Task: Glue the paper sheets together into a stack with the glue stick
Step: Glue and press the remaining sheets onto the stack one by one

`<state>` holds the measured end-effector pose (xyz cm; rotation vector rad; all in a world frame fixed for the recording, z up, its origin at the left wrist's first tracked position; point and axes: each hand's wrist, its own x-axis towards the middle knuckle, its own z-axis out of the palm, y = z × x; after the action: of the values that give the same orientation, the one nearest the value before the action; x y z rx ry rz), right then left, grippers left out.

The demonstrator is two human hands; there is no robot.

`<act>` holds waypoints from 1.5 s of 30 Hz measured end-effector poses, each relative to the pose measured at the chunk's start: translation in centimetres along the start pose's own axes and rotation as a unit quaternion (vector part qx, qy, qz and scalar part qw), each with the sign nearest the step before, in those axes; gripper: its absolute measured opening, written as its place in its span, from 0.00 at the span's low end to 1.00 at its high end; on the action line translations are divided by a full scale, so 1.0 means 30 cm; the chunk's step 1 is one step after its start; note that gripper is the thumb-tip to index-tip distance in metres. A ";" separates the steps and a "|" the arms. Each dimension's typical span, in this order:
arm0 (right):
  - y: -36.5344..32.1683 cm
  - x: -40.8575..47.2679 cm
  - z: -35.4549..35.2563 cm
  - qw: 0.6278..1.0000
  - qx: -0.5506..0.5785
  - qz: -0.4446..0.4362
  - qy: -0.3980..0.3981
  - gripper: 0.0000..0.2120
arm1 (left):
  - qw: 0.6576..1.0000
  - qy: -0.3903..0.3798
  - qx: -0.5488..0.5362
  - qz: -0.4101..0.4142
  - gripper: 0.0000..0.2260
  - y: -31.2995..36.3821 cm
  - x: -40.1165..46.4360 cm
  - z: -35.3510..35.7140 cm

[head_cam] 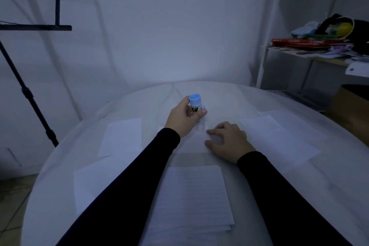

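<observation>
Nearest the camera, a lined sheet (194,195) lies on the white tabletop (299,195), resting on what looks like a few more sheets whose edges show at its lower right corner. Two arms in black sleeves (127,195) reach forward on either side of it.

The left hand (184,119) is raised just over the middle of the tabletop and holds the glue stick (195,104). Its fingers are curled round the tube, thumb on the near side, and the stick stands roughly upright with its pale blue end up. A small pale blue piece shows beside the fingertips; whether it is the cap cannot be told.

The right hand (227,141) lies palm down just right of the left one, its fingers (214,131) nearly straight, a little spread and clamped on nothing, pressing flat on a faint white sheet (191,142) in the centre. That sheet's edges are hard to make out against the cloth.

More paper lies around: one sheet (122,136) to the left, another (91,181) nearer and partly under the left sleeve, and overlapping sheets (279,136) to the right.

Beyond the tabletop is a plain white wall. A black stand (30,94) rises at the left, and a shelf (327,60) at the right carries red folders and mixed clutter.
</observation>
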<state>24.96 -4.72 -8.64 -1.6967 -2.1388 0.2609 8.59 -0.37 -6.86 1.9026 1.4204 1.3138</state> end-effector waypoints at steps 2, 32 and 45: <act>-0.010 -0.003 0.003 1.000 -0.011 0.005 0.007 0.21 | 1.000 -0.005 0.009 -0.002 0.14 0.002 -0.001 -0.003; -0.024 -0.013 0.021 1.000 0.012 0.015 0.009 0.20 | 0.998 -0.003 0.036 -0.059 0.14 -0.092 -0.011 -0.203; -0.022 -0.010 0.024 1.000 0.018 0.018 0.012 0.20 | 0.995 0.029 0.032 -0.094 0.15 -0.115 -0.058 -0.291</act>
<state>24.11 -5.10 -9.09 -1.7120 -2.0759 0.2863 -0.74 -2.28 -6.26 1.7346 1.6444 1.2567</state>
